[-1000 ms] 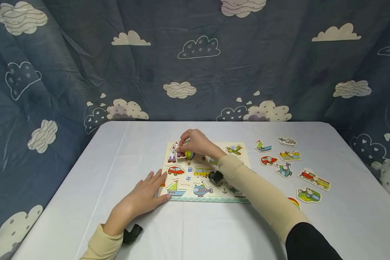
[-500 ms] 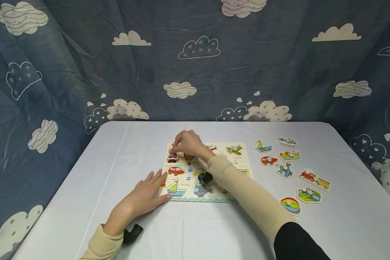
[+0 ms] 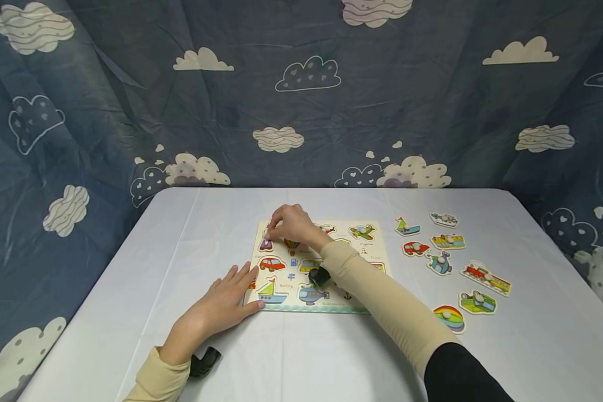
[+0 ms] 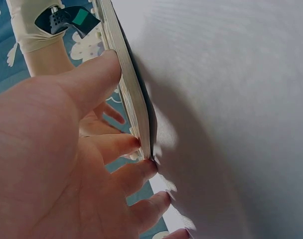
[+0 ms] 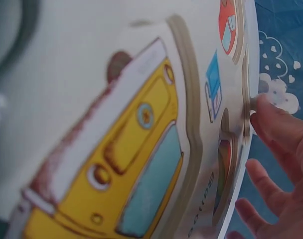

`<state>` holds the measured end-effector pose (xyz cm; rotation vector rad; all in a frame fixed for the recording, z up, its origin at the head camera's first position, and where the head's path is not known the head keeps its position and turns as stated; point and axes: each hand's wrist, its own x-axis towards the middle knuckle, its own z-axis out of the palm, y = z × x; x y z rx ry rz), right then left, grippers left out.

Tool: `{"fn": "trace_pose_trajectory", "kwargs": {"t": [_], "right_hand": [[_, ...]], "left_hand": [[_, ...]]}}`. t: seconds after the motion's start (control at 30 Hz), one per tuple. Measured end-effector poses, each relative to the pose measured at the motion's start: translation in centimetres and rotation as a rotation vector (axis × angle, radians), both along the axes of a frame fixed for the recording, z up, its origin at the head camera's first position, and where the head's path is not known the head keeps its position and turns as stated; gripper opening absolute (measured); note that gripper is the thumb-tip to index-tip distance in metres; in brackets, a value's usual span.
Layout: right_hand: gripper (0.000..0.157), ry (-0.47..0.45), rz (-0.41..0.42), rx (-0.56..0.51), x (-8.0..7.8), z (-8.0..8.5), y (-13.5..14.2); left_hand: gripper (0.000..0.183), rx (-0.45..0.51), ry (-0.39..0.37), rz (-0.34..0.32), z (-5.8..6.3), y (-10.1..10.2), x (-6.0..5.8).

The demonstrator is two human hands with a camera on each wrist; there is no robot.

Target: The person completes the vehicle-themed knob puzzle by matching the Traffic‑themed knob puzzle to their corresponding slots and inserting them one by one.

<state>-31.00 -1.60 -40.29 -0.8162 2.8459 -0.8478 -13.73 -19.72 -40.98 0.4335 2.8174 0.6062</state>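
My right hand (image 3: 292,224) is over the far left corner of a wooden vehicle puzzle board (image 3: 291,307). Thumb and forefinger pinch the small knob of a rocket puzzle piece (image 3: 266,245), which lies over the printed rocket; the fingers cover its upper part. Whether it sits flat in the recess, I cannot tell. In the right wrist view the rocket piece (image 5: 246,94) shows edge-on at the fingertips. My left hand (image 3: 223,298) rests at the board's near left corner, fingers spread. In the left wrist view, its thumb and fingers touch the board's edge (image 4: 134,94).
Right of the board lie several loose knobbed pieces, among them a sailboat (image 3: 407,226), a train (image 3: 485,277), a scooter-like piece (image 3: 439,262) and a rainbow-striped balloon (image 3: 449,319). A fighter plane (image 3: 362,231) shows on the board. A cloud-patterned curtain (image 3: 301,111) hangs behind the white table (image 3: 181,223).
My right hand has carried the rocket piece left, from beside the printed rocket to over it, then slightly down. The left hand stays put.
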Motion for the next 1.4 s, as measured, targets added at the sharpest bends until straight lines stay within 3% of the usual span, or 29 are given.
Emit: {"fn": "trace_pose_trajectory", "kwargs": {"t": [0.33, 0.87, 1.17, 1.4], "right_hand": [[0.01, -0.032, 0.06, 0.005, -0.2, -0.2, 0.0], [0.008, -0.045, 0.089, 0.01, -0.1, -0.2, 0.0], [0.014, -0.08, 0.09, -0.051, 0.2, 0.9, 1.1], [0.016, -0.054, 0.121, -0.054, 0.8, 1.6, 1.9]], "left_hand": [[0.076, -0.003, -0.007, -0.002, 0.1, 0.1, 0.0], [0.075, 0.002, -0.007, 0.008, 0.3, 0.2, 0.2], [0.075, 0.003, -0.001, 0.008, 0.3, 0.2, 0.1], [0.076, 0.008, -0.007, 0.007, 0.2, 0.2, 0.1]]}}
